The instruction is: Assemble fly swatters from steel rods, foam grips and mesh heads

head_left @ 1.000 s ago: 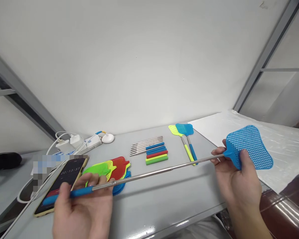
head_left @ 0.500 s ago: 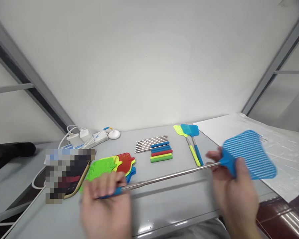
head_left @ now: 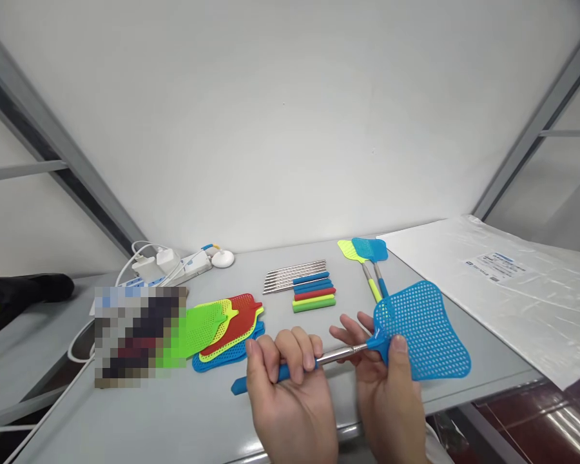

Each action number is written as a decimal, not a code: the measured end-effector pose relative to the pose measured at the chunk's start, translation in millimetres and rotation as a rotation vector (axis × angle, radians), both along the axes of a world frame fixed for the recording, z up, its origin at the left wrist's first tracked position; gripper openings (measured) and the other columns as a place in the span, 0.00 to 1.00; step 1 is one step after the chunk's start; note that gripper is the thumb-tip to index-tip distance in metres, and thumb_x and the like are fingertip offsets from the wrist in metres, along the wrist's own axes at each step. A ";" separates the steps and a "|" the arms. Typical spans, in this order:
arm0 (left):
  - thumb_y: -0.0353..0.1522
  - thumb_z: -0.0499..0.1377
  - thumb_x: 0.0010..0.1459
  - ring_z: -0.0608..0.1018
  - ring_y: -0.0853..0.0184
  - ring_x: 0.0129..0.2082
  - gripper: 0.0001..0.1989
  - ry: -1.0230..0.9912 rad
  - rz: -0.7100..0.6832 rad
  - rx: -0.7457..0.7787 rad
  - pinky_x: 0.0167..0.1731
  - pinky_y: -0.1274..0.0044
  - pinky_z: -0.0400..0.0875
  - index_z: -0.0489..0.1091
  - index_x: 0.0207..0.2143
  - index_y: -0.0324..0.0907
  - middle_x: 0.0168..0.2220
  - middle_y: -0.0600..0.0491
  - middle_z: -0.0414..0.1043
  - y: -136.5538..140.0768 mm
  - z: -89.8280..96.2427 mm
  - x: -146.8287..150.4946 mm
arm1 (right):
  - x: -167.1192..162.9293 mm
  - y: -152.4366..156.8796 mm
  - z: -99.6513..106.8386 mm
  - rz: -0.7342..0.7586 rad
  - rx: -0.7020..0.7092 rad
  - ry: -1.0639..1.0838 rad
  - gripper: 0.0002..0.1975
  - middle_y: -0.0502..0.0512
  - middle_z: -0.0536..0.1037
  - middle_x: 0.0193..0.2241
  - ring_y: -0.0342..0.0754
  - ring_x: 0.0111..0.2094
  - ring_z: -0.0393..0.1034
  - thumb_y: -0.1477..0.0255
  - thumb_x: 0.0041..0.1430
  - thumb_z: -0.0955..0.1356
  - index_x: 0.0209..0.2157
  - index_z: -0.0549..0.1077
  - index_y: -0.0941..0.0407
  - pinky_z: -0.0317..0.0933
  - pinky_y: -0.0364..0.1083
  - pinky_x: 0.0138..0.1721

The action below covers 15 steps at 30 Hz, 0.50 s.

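Both my hands hold one blue fly swatter [head_left: 423,332] above the table. My left hand [head_left: 290,386] wraps round its blue grip, and the grip's pointed end sticks out to the left. My right hand [head_left: 386,380] supports the base of the blue mesh head, thumb on top and fingers behind it. Between the hands shows a short length of silver telescopic rod [head_left: 342,354]. Behind the held swatter lie two whole swatters, one yellow-green [head_left: 352,251] and one blue [head_left: 370,249]. Left of my left hand is a pile of loose swatter heads in green, yellow, red [head_left: 241,316] and blue.
Several silver rods [head_left: 283,277] lie in a row at the back, beside several coloured grips [head_left: 314,298]. A power strip [head_left: 193,265] with white cables and a blurred-out object [head_left: 140,338] are at left. White plastic packaging [head_left: 536,283] covers the right side.
The swatter's rod has become much shorter as my hands came closer together. My left hand moved right and my right hand moved left, both still holding the swatter.
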<state>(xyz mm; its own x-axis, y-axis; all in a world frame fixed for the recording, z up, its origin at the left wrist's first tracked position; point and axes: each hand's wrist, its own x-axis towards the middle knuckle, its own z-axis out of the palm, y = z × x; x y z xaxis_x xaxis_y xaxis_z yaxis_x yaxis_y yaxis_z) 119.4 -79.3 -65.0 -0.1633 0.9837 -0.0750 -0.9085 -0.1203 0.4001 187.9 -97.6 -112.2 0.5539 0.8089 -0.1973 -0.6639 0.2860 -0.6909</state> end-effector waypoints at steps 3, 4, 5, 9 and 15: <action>0.40 0.49 0.68 0.57 0.69 0.20 0.22 0.030 0.014 0.011 0.26 0.76 0.64 0.48 0.22 0.43 0.16 0.59 0.47 -2.0 0.2 1.9 | 0.8 2.1 -1.9 0.005 0.032 -0.014 0.23 0.60 0.82 0.42 0.56 0.43 0.78 0.52 0.62 0.63 0.46 0.73 0.56 0.68 0.50 0.35; 0.40 0.49 0.68 0.57 0.69 0.21 0.22 0.044 0.025 0.015 0.26 0.75 0.64 0.48 0.22 0.43 0.16 0.59 0.47 -2.2 -0.2 1.3 | 1.8 3.0 -2.4 0.017 0.037 -0.021 0.23 0.60 0.82 0.42 0.56 0.41 0.78 0.52 0.63 0.63 0.46 0.73 0.56 0.68 0.50 0.34; 0.41 0.49 0.68 0.58 0.69 0.21 0.22 0.057 0.035 0.022 0.26 0.75 0.64 0.48 0.21 0.43 0.16 0.59 0.47 -2.2 -1.0 0.6 | 3.1 3.7 -2.8 0.031 0.042 -0.029 0.24 0.60 0.82 0.42 0.55 0.40 0.78 0.51 0.63 0.63 0.47 0.73 0.56 0.68 0.50 0.33; 0.40 0.50 0.66 0.64 0.69 0.24 0.22 0.130 -0.040 0.072 0.30 0.75 0.67 0.52 0.20 0.42 0.21 0.57 0.55 0.8 -8.5 -2.6 | 15.9 3.9 -0.9 0.126 0.079 -0.138 0.23 0.61 0.82 0.40 0.53 0.34 0.78 0.54 0.64 0.63 0.48 0.73 0.56 0.68 0.48 0.31; 0.40 0.60 0.59 0.70 0.71 0.28 0.10 0.572 -0.383 0.086 0.28 0.79 0.65 0.70 0.32 0.43 0.31 0.54 0.66 8.6 -17.4 -18.7 | 71.4 3.9 21.1 0.020 0.104 -0.393 0.20 0.57 0.82 0.31 0.44 0.23 0.72 0.57 0.63 0.66 0.45 0.77 0.58 0.68 0.47 0.32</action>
